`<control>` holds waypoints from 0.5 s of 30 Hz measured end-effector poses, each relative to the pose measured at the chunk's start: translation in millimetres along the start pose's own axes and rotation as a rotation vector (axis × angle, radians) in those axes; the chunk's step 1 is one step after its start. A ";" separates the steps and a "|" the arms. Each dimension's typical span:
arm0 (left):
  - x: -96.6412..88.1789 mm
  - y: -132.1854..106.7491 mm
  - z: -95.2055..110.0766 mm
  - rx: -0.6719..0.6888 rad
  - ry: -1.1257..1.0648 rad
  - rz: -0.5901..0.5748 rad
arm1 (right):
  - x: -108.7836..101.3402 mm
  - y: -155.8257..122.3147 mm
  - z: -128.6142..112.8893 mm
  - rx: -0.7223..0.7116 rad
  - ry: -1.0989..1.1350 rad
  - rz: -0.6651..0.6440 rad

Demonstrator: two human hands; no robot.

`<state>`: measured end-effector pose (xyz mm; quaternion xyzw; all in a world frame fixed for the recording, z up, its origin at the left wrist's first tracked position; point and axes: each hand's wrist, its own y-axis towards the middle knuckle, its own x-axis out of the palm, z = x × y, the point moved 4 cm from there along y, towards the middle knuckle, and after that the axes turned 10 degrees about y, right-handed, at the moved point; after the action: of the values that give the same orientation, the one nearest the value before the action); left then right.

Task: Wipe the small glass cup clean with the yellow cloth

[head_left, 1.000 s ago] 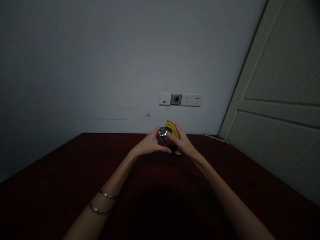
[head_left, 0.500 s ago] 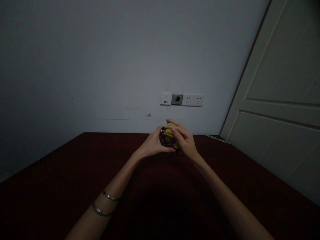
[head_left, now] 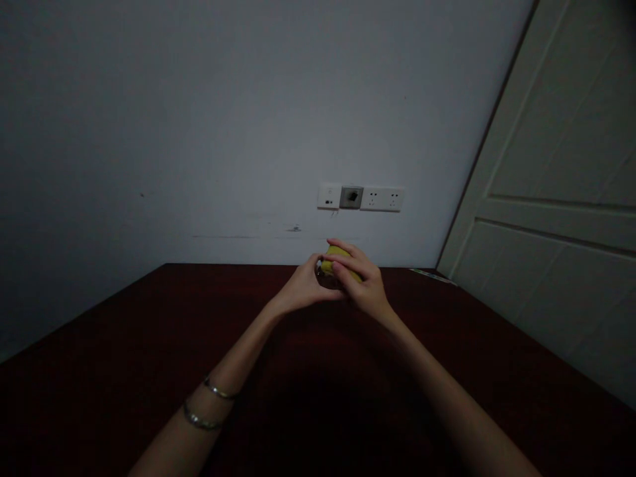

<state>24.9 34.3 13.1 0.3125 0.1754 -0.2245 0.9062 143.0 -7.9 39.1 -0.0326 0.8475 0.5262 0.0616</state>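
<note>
Glass (head_left: 326, 281), below and left of the sockets (head_left: 381, 199), is in the left hand (head_left: 302, 285), thumb and fingers curved around it. The right hand (head_left: 368, 281), beneath the sockets, grips a yellow cloth (head_left: 338, 251) at the glass; whether inside, I cannot tell.

dimly lit pale wall (head_left: 248, 119), sockets (head_left: 381, 199), dark red surface (head_left: 119, 351), panelled door (head_left: 556, 199)
</note>
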 end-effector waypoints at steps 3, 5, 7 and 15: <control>-1.2 -1.4 4.0 -0.005 -0.008 0.013 | -8.1 2.7 16.7 0.174 0.174 0.136; -1.3 -2.1 7.6 -0.005 -0.046 -0.001 | -11.1 2.9 26.0 0.299 0.270 0.189; -1.4 -2.4 9.8 -0.013 -0.090 -0.009 | -12.3 2.5 26.8 0.319 0.295 0.214; 2.1 -1.2 8.6 -0.119 -0.141 -0.004 | -3.2 3.1 -4.8 0.007 0.092 -0.002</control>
<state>27.5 27.4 18.0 0.2412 0.1248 -0.2370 0.9328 145.5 -10.9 44.4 -0.0575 0.8513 0.5209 0.0233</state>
